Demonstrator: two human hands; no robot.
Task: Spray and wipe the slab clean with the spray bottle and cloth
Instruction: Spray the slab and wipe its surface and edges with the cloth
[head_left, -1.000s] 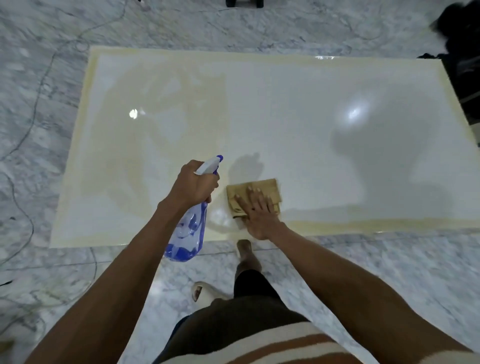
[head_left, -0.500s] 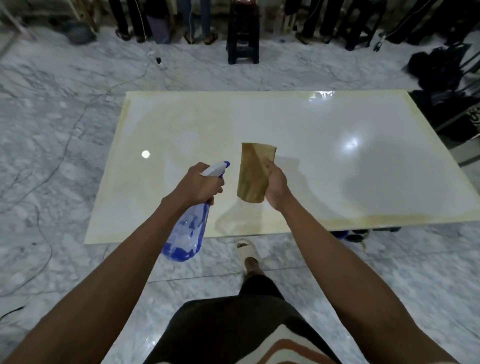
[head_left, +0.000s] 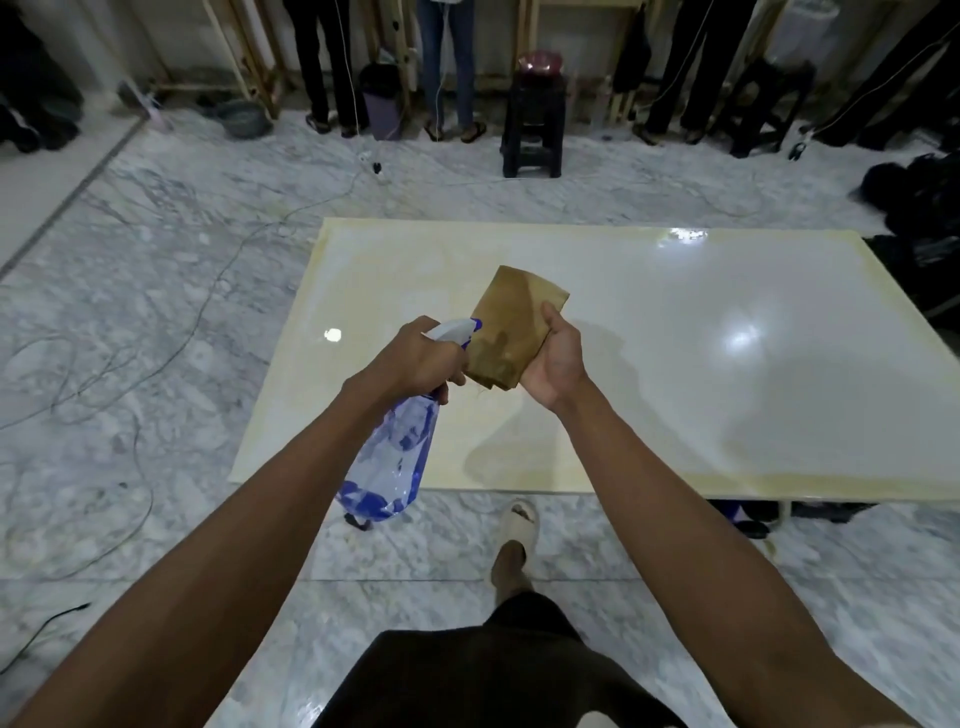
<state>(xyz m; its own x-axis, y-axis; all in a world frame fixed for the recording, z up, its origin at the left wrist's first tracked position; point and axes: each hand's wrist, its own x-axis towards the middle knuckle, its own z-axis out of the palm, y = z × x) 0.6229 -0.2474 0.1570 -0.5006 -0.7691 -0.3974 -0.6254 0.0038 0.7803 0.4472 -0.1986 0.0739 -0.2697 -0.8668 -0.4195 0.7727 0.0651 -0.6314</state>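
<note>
My left hand (head_left: 415, 358) grips bottle (head_left: 395, 462), nozzle aimed at cloth (head_left: 511, 325). Right hand (head_left: 558, 358) clutches cloth upright above slab (head_left: 727, 374) near edge.

Grey-veined marble floor (head_left: 156, 291) with thin cables (head_left: 171, 358) trailing across its left side and a plug or adapter (head_left: 377, 167) lying near the far wall. Black plastic stool (head_left: 533, 130) stands at the far edge with a reddish object (head_left: 541, 63) on top; several people's legs (head_left: 447, 67) line the back wall beside wooden frames (head_left: 244, 57), a purple bin (head_left: 382, 104) and a grey basin (head_left: 244, 118). Dark bags (head_left: 919, 208) piled at right, and the wearer's foot in a pale sandal (head_left: 518, 522) is on the floor in front.
</note>
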